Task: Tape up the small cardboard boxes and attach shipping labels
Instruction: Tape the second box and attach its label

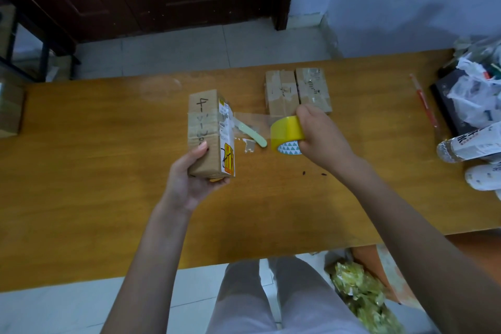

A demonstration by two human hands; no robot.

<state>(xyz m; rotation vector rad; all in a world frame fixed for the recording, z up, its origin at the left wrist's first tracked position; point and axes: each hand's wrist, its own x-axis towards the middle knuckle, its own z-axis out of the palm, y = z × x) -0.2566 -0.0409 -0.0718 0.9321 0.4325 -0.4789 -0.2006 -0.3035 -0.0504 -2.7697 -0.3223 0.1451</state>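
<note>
3 boxes (298, 91): 1 in left hand (189, 179), 1 tape roll (287, 134) in right hand (320, 135).

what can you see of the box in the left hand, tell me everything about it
The cardboard box is small, oblong and brown, with dark handwriting on its top face. Its right side carries a white label with yellow and red print. A band of clear tape crosses its middle and runs off to the yellow tape roll gripped by the right hand. The left hand holds the box's near end, thumb on top. Whether its far end rests on the wooden table cannot be told.
</note>
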